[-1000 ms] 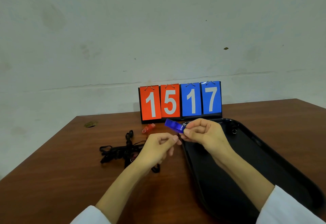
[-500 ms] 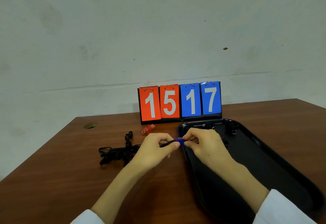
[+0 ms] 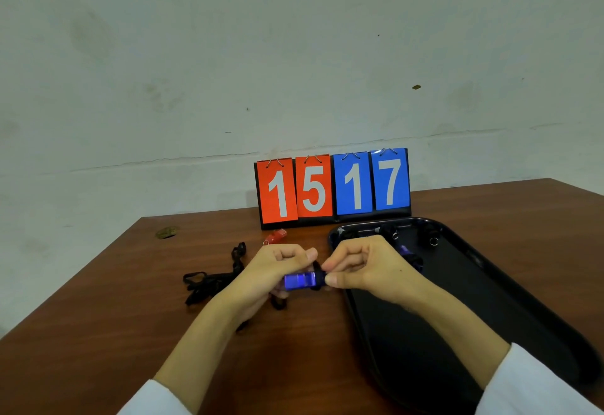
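Note:
A blue whistle (image 3: 300,280) lies level between both hands, above the table near the left rim of the black tray (image 3: 523,300). My left hand (image 3: 271,271) grips its left end with curled fingers. My right hand (image 3: 362,267) pinches the whistle's right end, where a black clip or cord end (image 3: 317,279) sits. A black lanyard (image 3: 209,282) lies bunched on the table left of my left hand and runs under it. A red whistle (image 3: 275,237) lies on the table behind my left hand.
A flip scoreboard (image 3: 333,187) reading 15 and 17 stands at the back of the brown table (image 3: 98,333). In the tray's far end lie another blue whistle (image 3: 405,249) and black cords with metal rings (image 3: 433,240). A small brownish mark (image 3: 166,232) sits at the far left.
The blue whistle went from raised in my right hand alone to low and level between both hands. Both hands came down and toward me, and my left hand took hold of it.

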`<state>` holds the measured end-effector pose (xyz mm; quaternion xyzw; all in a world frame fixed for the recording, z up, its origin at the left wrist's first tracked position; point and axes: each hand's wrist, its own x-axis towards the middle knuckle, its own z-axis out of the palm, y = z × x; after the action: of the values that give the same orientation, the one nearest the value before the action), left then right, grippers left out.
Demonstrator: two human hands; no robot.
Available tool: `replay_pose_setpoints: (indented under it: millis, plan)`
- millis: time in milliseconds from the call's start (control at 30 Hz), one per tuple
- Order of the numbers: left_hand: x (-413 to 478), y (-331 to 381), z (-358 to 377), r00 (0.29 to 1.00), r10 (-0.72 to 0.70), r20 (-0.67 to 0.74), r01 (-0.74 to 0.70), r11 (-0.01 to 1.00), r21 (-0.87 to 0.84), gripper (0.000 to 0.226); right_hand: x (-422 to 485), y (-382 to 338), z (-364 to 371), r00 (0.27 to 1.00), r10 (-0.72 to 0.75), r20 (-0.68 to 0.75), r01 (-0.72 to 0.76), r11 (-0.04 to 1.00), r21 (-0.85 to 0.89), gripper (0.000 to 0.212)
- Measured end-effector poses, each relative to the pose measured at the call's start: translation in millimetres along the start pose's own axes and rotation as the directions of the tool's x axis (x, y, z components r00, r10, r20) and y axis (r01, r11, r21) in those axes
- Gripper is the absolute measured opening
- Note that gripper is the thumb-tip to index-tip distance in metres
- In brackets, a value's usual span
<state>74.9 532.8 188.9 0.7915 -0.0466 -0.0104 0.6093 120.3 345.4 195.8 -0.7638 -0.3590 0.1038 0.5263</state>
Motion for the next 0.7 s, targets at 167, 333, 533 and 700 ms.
replay_pose_setpoints:
  millis: [167, 333, 533, 700]
  plan:
    - [1.0, -2.0, 7.1, 0.999, -0.015, 0.039, 0.02, 0.989, -0.143, 0.031, -0.7, -2.3, -3.5, 0.988, 0.063, -0.137, -0.023, 0.961, 0.274, 0.014]
    - [2.3, -4.6, 13.7, 1.0, -0.002, 0.005, 0.002, 0.997, -0.075, 0.035, 2.4, 3.8, -5.4, 0.917, 0.152, -0.368, -0.009, 0.932, 0.361, 0.015]
    - [7.2, -8.1, 22.7, 0.989, 0.043, -0.138, -0.01, 0.974, 0.227, 0.031, 5.1, 17.4, -2.1, 0.796, 0.077, -0.6, -0.126, 0.991, -0.041, 0.015]
    - [7.5, -9.5, 22.9, 0.969, 0.184, -0.164, -0.089, 0.881, 0.465, 0.015, 4.5, 21.8, 6.8, 0.897, -0.036, -0.441, -0.162, 0.901, -0.401, 0.017]
